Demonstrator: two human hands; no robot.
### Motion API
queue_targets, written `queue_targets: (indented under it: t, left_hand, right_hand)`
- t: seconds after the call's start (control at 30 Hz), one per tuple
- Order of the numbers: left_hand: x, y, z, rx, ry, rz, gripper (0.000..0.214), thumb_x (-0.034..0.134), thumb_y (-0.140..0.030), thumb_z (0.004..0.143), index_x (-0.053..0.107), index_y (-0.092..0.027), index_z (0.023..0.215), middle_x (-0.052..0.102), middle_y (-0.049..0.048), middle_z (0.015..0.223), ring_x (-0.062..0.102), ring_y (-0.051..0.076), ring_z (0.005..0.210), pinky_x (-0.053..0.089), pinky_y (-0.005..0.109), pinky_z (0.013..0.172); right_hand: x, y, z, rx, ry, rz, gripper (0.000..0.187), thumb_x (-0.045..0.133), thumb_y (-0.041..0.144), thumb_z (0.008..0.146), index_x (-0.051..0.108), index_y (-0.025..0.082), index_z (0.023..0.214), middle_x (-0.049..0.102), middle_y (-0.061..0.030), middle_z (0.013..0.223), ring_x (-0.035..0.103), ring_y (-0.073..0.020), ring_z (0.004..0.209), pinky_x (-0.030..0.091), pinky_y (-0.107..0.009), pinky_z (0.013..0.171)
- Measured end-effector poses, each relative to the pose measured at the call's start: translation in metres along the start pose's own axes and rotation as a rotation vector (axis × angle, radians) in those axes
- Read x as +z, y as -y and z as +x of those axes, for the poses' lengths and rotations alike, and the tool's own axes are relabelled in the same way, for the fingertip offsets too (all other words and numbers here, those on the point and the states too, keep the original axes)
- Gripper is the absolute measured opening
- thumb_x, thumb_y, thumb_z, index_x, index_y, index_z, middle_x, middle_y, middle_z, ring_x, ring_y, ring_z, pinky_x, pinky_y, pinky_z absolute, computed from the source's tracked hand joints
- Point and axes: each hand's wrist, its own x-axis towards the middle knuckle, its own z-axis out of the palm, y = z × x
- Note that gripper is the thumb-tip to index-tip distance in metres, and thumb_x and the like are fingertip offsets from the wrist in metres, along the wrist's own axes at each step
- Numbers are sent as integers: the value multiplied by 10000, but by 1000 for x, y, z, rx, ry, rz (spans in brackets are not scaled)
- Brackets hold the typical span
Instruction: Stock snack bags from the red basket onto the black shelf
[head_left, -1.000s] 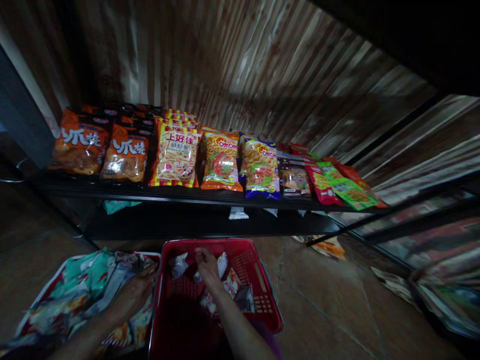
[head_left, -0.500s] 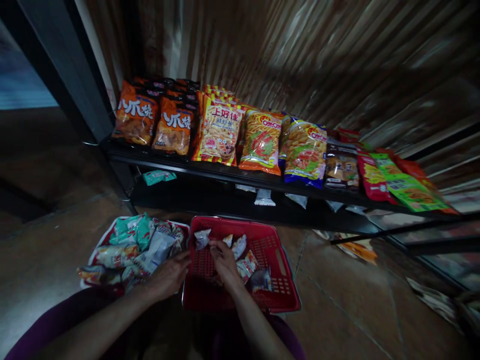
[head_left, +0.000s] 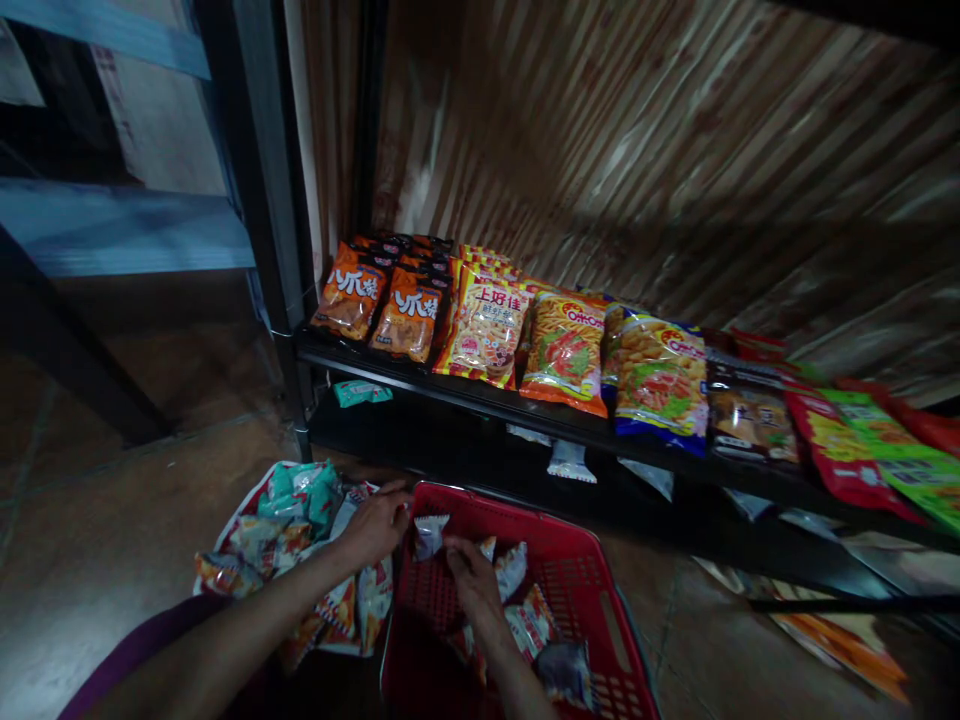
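Observation:
My left hand (head_left: pixel 379 522) is at the left rim of a red plastic basket (head_left: pixel 615 625), above the right side of a second, light-rimmed basket (head_left: pixel 244 505) heaped with snack packets. Its fingers are bent but apart, with nothing visible in them. Inside the red basket, my right hand (head_left: pixel 474 585) hangs with its fingers loosely apart, just right of a small white packet (head_left: pixel 429 537). More packets lie around that hand: a whitish one (head_left: pixel 511 570), a red-and-white one (head_left: pixel 532 622) and a dark silvery one (head_left: pixel 566 672). Teal packets (head_left: pixel 304 495) top the left heap.
Ahead, a black shelf (head_left: pixel 480 397) carries orange snack bags (head_left: pixel 409 312), yellow prawn cracker bags (head_left: pixel 487 325) and several others. Small packets, one of them teal (head_left: pixel 362 392), lie on the lower shelf. The shelf's upright post (head_left: pixel 266 180) stands at left; flattened packaging (head_left: pixel 840 630) lies at lower right.
The view has swung, so shelf and baskets appear lower and further right. My left hand has lifted toward the red basket's rim, uncovering more packets in the left basket. My right hand stays inside the red basket.

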Motion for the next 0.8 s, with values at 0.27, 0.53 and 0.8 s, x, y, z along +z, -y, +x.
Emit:
queue_targets:
  t: [0.27, 0.53, 0.8]
  left_hand:
    - [8, 0, 15, -118, 65, -77, 395, 470, -186, 794, 590, -143, 1169, 543, 90, 1311, 406, 178, 1291, 341, 279, 1048]
    - [-44, 26, 14, -40, 81, 276, 420, 413, -257, 835, 550, -158, 1220, 557, 111, 1287, 542, 244, 1155, 416, 354, 966]
    - [-70, 84, -3, -136, 212, 435, 428, 387, -264, 861, 527, -98, 1231, 584, 182, 1226, 535, 271, 1156, 398, 374, 959]
  right_hand:
    - [26, -13, 7, 94, 340, -277, 286, 437, 223, 753, 686, 175, 885, 706, -90, 969, 646, -230, 921, 470, -324, 819]
    - [91, 47, 31, -113, 327, -225, 348, 402, 297, 847, 623, 179, 1088, 651, -98, 1123, 595, -202, 1044, 430, -312, 912]
    - [109, 24, 12, -28, 26, -156, 532, 326, 426, 886, 451, 126, 1307, 504, -128, 1333, 449, -203, 1247, 304, -358, 1067]
